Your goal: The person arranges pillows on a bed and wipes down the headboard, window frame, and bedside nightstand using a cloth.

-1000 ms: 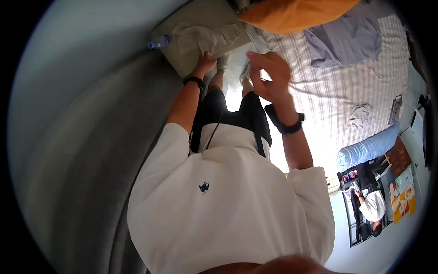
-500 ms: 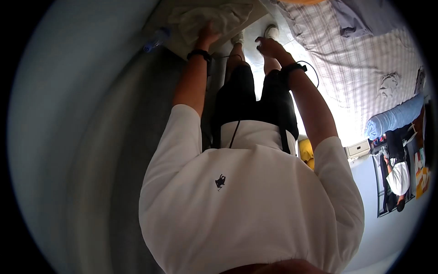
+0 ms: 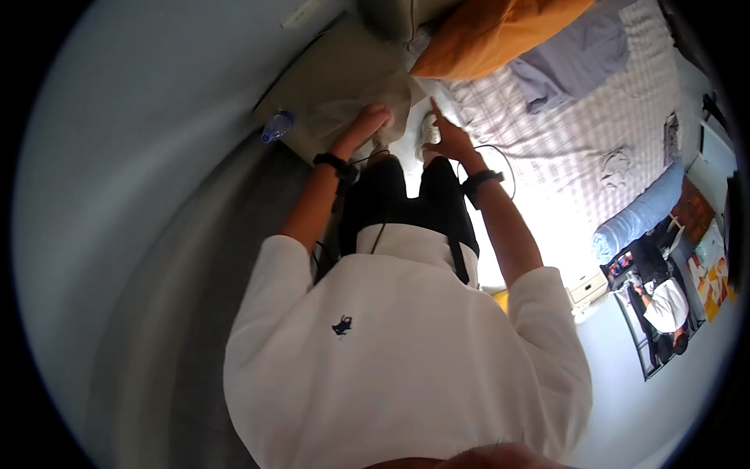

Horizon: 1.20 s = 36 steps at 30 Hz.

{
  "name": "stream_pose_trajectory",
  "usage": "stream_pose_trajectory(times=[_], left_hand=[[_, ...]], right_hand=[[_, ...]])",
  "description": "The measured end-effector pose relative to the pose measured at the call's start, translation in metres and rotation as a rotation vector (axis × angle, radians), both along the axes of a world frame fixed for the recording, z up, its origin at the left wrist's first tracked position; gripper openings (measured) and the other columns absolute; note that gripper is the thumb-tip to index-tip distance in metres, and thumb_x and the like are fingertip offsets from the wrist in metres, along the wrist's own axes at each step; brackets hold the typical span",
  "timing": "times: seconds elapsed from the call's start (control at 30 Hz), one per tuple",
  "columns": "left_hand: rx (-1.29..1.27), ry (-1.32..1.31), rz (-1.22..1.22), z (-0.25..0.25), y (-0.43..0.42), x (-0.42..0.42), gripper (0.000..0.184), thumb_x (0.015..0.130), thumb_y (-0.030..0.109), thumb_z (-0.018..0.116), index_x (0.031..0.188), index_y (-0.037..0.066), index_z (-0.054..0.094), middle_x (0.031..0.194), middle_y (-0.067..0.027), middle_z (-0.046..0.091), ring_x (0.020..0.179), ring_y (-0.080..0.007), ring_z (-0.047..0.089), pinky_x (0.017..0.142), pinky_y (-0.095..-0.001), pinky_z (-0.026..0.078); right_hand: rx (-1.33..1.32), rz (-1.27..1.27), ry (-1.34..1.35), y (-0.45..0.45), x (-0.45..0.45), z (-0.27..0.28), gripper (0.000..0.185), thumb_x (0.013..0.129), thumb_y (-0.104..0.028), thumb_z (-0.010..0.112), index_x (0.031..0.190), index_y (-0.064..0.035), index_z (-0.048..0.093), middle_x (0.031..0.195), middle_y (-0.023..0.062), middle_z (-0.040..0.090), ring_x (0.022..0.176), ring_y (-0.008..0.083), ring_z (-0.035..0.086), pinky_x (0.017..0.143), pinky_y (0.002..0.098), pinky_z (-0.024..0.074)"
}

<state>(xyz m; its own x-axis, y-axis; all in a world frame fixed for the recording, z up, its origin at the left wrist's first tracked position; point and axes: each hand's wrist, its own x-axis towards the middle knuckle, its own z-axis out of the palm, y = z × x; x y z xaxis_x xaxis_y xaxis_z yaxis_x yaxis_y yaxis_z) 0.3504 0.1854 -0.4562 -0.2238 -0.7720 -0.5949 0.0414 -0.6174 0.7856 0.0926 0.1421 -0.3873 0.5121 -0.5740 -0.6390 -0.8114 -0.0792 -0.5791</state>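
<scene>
My left hand [image 3: 372, 123] is closed on a pale, thin cloth [image 3: 336, 114] at the edge of a beige tabletop [image 3: 316, 74]. Part of the cloth lies crumpled on the top; its outline is hard to separate from the similar-coloured surface. To the right, my right hand [image 3: 451, 139] is in the air, index finger stretched and thumb apart, holding nothing. It is between the tabletop and the bed. A clear plastic bottle with a blue cap [image 3: 278, 126] lies on the tabletop's left edge, beyond my left wrist.
The bed with a checked sheet [image 3: 539, 156] fills the right side. On it are an orange pillow [image 3: 500, 35], a grey cloth [image 3: 574, 59] and a rolled blue blanket [image 3: 637, 211]. Another person [image 3: 668, 305] stands at a clothes rack far right. A wall is left.
The view has shifted, bringing more of the tabletop and the orange pillow into sight. My left hand has moved right with the cloth, which is less bunched. My right hand's fingers have spread.
</scene>
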Motion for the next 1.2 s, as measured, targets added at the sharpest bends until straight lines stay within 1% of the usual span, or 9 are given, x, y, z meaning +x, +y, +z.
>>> stream_pose_trajectory(times=[0.23, 0.6, 0.7, 0.8, 0.87, 0.9, 1.0, 1.17, 1.2], left_hand=[[0.124, 0.52, -0.269, 0.16, -0.017, 0.028, 0.012, 0.077, 0.015, 0.054, 0.084, 0.008, 0.06, 0.082, 0.0048, 0.051, 0.073, -0.0065, 0.046, 0.069, -0.0207, 0.035], [-0.336, 0.506, -0.344, 0.347, -0.031, 0.03, 0.031, 0.076, 0.019, 0.073, 0.099, -0.001, 0.07, 0.099, -0.0069, 0.069, 0.091, -0.0161, 0.062, 0.084, -0.0299, 0.047], [-0.607, 0.621, -0.108, 0.363, -0.01, 0.039, 0.031, 0.079, 0.016, 0.069, 0.105, -0.001, 0.069, 0.102, -0.009, 0.069, 0.098, -0.0153, 0.062, 0.085, -0.031, 0.047], [-0.331, 0.695, 0.414, 0.397, 0.0, 0.044, 0.029, 0.077, 0.012, 0.075, 0.103, 0.0, 0.067, 0.1, -0.0072, 0.069, 0.097, -0.0138, 0.062, 0.08, -0.0279, 0.048], [-0.589, -0.309, 0.604, 0.396, 0.001, 0.051, 0.021, 0.081, 0.012, 0.076, 0.095, 0.001, 0.065, 0.091, -0.0037, 0.068, 0.086, -0.0111, 0.061, 0.074, -0.0242, 0.047], [-0.57, -0.317, 0.633, 0.41, 0.012, 0.045, 0.021, 0.081, 0.012, 0.076, 0.095, 0.001, 0.065, 0.091, -0.0037, 0.068, 0.086, -0.0111, 0.061, 0.074, -0.0242, 0.047], [-0.668, -0.509, 0.775, 0.438, 0.034, 0.044, 0.015, 0.084, 0.01, 0.074, 0.085, 0.002, 0.062, 0.08, -0.0006, 0.063, 0.074, -0.008, 0.056, 0.068, -0.0218, 0.044], [-0.937, 0.087, 0.353, 0.443, 0.065, 0.044, 0.047, 0.094, 0.035, 0.064, 0.067, -0.002, 0.055, 0.057, -0.0006, 0.047, 0.052, -0.0161, 0.04, 0.051, -0.0317, 0.031], [-0.761, -0.512, 0.41, 0.431, 0.054, 0.041, 0.045, 0.094, 0.033, 0.064, 0.068, -0.002, 0.056, 0.058, 0.0002, 0.046, 0.052, -0.014, 0.039, 0.051, -0.0302, 0.031]], right_hand=[[-0.116, 0.243, 0.025, -0.003, 0.032, 0.051, 0.105, 0.074, -0.027, 0.077, 0.154, -0.0184, 0.01, 0.106, 0.023, 0.064, 0.096, 0.036, 0.065, 0.081, 0.0425, 0.0515], [-0.133, 0.43, -0.065, -0.06, 0.03, 0.182, 0.073, 0.083, -0.015, 0.053, 0.151, -0.0119, 0.026, 0.099, 0.0223, 0.068, 0.09, 0.039, 0.066, 0.075, 0.0465, 0.0515], [-0.002, 0.445, -0.51, -0.072, 0.017, 0.22, 0.078, 0.082, -0.01, 0.053, 0.153, -0.0129, 0.02, 0.107, 0.0237, 0.065, 0.096, 0.0382, 0.064, 0.084, 0.0443, 0.0494], [0.064, 0.538, -0.595, -0.091, 0.027, 0.293, 0.075, 0.082, -0.008, 0.059, 0.15, -0.0169, 0.029, 0.111, 0.0237, 0.063, 0.098, 0.0363, 0.062, 0.088, 0.0416, 0.0468], [0.115, 0.616, -0.632, -0.099, 0.032, 0.316, 0.04, 0.082, -0.014, 0.066, 0.122, -0.0123, 0.064, 0.095, 0.0222, 0.066, 0.091, 0.0348, 0.063, 0.081, 0.0384, 0.0483], [-0.084, 0.689, -0.7, -0.107, 0.035, 0.32, 0.02, 0.084, -0.018, 0.067, 0.099, -0.004, 0.07, 0.082, 0.0189, 0.067, 0.077, 0.0315, 0.065, 0.071, 0.0354, 0.0501], [-0.047, 0.713, -0.579, -0.128, 0.037, 0.377, 0.023, 0.088, -0.024, 0.067, 0.094, -0.0019, 0.07, 0.076, 0.0167, 0.067, 0.065, 0.0309, 0.064, 0.062, 0.0361, 0.0497], [0.473, 0.393, -0.979, -0.164, 0.023, 0.343, 0.029, 0.087, -0.028, 0.071, 0.088, 0.0, 0.067, 0.07, 0.0137, 0.063, 0.057, 0.0214, 0.062, 0.054, 0.0342, 0.0466], [0.558, 0.307, -1.082, -0.167, 0.03, 0.324, 0.029, 0.086, -0.028, 0.072, 0.087, 0.0, 0.067, 0.069, 0.013, 0.063, 0.056, 0.0197, 0.062, 0.053, 0.0338, 0.0461]])
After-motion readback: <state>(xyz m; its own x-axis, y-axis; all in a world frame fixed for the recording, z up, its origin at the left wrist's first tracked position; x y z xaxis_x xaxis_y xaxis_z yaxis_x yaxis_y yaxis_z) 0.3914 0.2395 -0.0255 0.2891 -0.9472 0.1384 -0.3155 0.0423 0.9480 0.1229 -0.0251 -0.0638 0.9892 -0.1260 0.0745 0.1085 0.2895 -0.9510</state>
